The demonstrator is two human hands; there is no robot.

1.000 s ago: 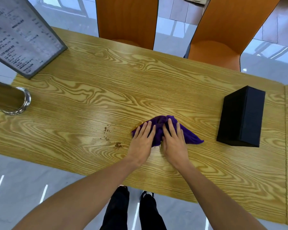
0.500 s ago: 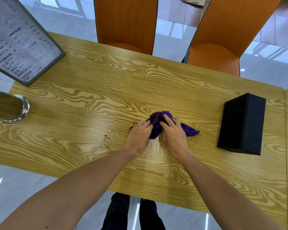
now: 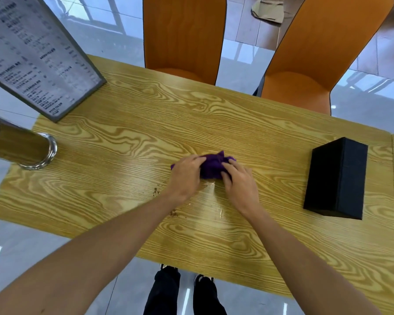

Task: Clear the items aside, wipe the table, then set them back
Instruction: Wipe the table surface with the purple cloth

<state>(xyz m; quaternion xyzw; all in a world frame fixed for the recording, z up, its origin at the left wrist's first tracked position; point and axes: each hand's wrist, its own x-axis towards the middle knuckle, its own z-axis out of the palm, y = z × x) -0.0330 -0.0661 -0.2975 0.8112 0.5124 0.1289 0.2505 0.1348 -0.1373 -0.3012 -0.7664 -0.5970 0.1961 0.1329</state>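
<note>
Head view: left hand (image 3: 187, 176) and right hand (image 3: 240, 185) both gripping bunched purple cloth (image 3: 212, 168).

Between the fingers (image 3: 229, 165), soft purple cloth (image 3: 210, 168); glossy wood-grain table (image 3: 123, 144); matt black box (image 3: 337, 178); shiny metal cylinder (image 3: 21, 148).

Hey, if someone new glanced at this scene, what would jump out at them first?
Probably the purple cloth, bunched between the left hand and right hand mid-table. Next, the two orange chairs at the table's far side, then the black box standing on the right and the brown crumbs by the left wrist.
</note>
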